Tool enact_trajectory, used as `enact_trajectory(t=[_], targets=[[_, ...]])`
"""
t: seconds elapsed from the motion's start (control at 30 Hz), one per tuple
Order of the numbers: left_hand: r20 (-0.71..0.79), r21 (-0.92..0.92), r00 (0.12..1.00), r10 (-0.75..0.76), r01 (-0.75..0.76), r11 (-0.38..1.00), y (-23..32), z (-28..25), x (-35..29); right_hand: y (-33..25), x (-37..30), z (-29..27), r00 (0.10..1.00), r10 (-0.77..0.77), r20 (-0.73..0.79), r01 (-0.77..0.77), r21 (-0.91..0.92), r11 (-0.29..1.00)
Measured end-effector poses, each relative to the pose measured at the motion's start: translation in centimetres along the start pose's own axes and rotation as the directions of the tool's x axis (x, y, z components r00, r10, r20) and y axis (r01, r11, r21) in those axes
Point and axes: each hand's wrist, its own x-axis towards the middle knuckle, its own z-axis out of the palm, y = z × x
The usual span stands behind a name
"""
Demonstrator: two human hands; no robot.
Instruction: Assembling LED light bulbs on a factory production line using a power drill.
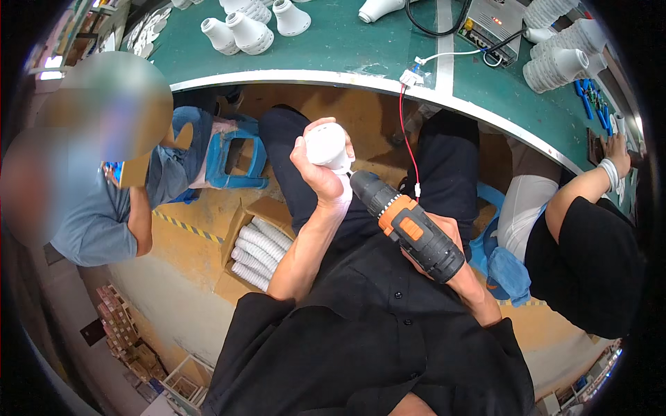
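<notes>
My left hand [320,182] is closed around a white cone-shaped plastic housing [326,144], raised over my lap with its wide round end up. My right hand [449,230] grips a black and orange cordless-style drill driver [409,225]. The driver's nose points up and left at the housing's lower side. Its tip lies close to the housing; whether the bit touches a screw I cannot tell. A thin red cord [404,132] hangs from the table edge down to the driver, and its lower end passes behind the tool.
Ahead is a green table [333,52] with several white housings [250,33] and a metal power supply box [491,29]. Stacked housings [555,69] stand right. A carton [236,260] of white parts sits low left. Co-workers flank me, one beside a blue stool [239,163].
</notes>
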Motion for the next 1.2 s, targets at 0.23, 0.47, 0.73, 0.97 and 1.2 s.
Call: enact_trajectory(t=[0.23,0.47,0.73,0.97,1.2], targets=[[-0.024,0.002,1.0,-0.01,0.01,1.0,0.5,0.1,0.2,0.1,0.5,0.1,1.0,-0.009,0.0,0.009,0.006,1.0],[-0.073,-0.031,0.995,-0.065,0.063,0.998,-0.2,0.7,-0.1,-0.8,0.3,-0.2,0.997,0.071,0.008,-0.071,0.013,0.997],[-0.09,0.013,0.996,-0.016,0.018,1.0,0.5,1.4,-0.5,-1.2,0.4,-0.2,0.999,-0.048,-0.015,0.048,-0.008,0.999],[-0.079,-0.033,0.996,-0.028,0.025,0.999,0.8,1.5,-0.5,-1.7,1.0,-0.1,0.995,-0.097,-0.015,0.096,-0.038,0.995],[-0.067,-0.039,0.993,-0.092,0.089,0.995,0.3,1.6,-1.0,-1.1,0.9,0.3,0.993,-0.114,-0.029,0.111,-0.067,0.991]])
